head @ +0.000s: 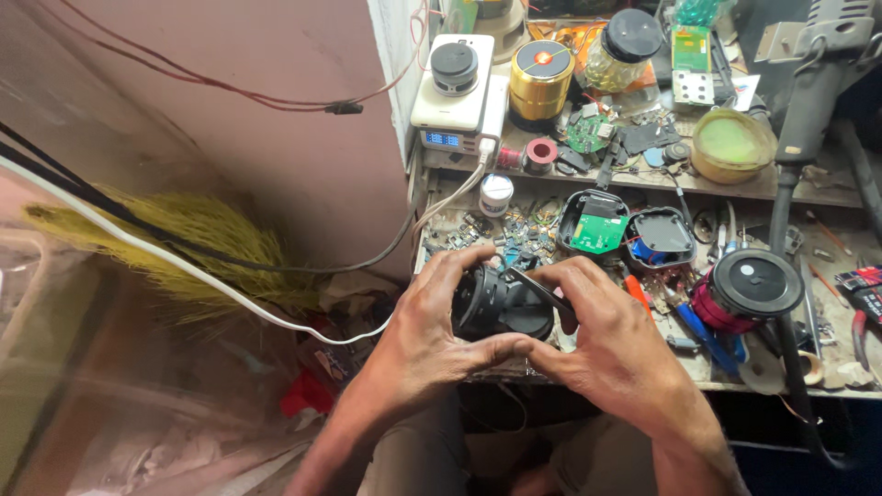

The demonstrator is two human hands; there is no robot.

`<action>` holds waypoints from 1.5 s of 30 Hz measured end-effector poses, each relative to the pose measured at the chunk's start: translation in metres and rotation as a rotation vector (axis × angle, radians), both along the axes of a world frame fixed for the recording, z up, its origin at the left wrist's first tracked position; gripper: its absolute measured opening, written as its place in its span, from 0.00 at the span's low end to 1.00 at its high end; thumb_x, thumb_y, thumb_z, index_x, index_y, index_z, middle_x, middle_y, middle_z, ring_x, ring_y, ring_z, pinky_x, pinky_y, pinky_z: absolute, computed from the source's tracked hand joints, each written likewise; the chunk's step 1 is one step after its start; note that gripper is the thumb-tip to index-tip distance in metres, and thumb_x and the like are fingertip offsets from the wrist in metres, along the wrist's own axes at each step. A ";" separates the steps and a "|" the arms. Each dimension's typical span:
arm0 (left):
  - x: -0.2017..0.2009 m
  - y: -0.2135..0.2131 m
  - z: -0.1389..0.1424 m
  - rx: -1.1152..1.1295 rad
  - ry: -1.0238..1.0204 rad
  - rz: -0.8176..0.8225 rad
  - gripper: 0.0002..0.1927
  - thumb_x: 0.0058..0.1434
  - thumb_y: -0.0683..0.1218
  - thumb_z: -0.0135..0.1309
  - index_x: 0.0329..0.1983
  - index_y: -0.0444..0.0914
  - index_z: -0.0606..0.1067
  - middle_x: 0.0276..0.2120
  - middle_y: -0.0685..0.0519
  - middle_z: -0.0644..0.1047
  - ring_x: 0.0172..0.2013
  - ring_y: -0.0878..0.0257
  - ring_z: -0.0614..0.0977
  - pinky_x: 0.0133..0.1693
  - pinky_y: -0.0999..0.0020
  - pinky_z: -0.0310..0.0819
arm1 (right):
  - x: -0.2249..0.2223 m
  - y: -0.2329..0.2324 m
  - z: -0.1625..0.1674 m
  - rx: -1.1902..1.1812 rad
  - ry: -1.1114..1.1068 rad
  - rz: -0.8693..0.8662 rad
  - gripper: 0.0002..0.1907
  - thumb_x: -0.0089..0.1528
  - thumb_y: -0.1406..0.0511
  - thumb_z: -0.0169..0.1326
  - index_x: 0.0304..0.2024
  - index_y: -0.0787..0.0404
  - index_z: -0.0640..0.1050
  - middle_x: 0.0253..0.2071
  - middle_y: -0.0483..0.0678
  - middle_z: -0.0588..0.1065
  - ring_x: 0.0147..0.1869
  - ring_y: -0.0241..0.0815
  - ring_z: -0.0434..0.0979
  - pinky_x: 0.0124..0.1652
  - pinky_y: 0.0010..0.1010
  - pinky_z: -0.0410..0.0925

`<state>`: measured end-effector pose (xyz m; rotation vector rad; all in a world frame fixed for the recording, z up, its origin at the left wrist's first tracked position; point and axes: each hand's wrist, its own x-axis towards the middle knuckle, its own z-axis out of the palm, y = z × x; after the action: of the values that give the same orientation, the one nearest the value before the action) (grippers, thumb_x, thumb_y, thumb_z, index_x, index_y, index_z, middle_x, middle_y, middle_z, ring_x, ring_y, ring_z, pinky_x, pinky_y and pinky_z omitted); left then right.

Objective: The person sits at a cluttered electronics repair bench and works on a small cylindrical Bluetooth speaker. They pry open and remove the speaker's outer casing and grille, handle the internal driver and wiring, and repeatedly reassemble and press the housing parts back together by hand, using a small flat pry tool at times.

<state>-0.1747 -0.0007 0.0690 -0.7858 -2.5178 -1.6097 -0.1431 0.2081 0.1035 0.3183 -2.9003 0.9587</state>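
Both my hands hold a small black round speaker body (501, 305) over the front edge of the workbench (588, 372). My left hand (427, 340) wraps its left side, fingers curled over the top and thumb underneath. My right hand (611, 344) grips the right side, and a thin dark flat tool or strip (537, 289) lies under its fingers across the speaker. Just behind the speaker, an opened black casing with a green circuit board (597, 225) sits next to a second open black shell (660, 237).
A red and black round speaker (749, 289) stands at the right. Screwdrivers (698, 331), pliers (859, 317) and several loose parts litter the bench. On the shelf behind are a white power bank (459, 92), a gold speaker (540, 81) and a jar (625, 50). A broom (193, 248) and cables (138, 239) lie left.
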 end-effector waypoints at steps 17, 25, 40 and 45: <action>-0.002 -0.003 0.019 -0.085 -0.092 -0.013 0.41 0.47 0.57 0.71 0.62 0.37 0.71 0.53 0.44 0.78 0.54 0.51 0.81 0.54 0.60 0.74 | -0.001 0.003 -0.013 -0.087 0.030 0.046 0.29 0.50 0.63 0.70 0.51 0.62 0.75 0.45 0.51 0.72 0.45 0.47 0.75 0.39 0.36 0.70; -0.002 0.004 0.019 -0.085 -0.081 0.048 0.40 0.48 0.61 0.70 0.58 0.36 0.74 0.50 0.42 0.80 0.51 0.51 0.83 0.52 0.59 0.75 | -0.008 0.016 -0.028 -0.192 -0.109 0.076 0.28 0.49 0.66 0.69 0.52 0.61 0.76 0.40 0.49 0.69 0.43 0.44 0.72 0.40 0.33 0.68; 0.004 0.012 0.020 -0.146 -0.061 0.098 0.40 0.47 0.62 0.70 0.58 0.36 0.73 0.50 0.41 0.79 0.51 0.48 0.81 0.51 0.57 0.74 | -0.007 0.021 -0.028 -0.165 -0.062 0.130 0.29 0.49 0.66 0.68 0.53 0.61 0.76 0.48 0.50 0.70 0.53 0.46 0.74 0.49 0.34 0.69; 0.010 0.011 0.022 -0.159 -0.107 0.099 0.40 0.47 0.61 0.70 0.59 0.37 0.73 0.50 0.42 0.78 0.50 0.48 0.81 0.51 0.57 0.75 | -0.006 0.022 -0.032 -0.188 -0.140 0.090 0.28 0.51 0.66 0.68 0.54 0.59 0.77 0.48 0.49 0.71 0.52 0.45 0.75 0.47 0.32 0.70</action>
<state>-0.1650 0.0107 0.0908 -0.5905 -2.7395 -1.4735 -0.1488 0.2299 0.0719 0.3862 -2.9089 1.3076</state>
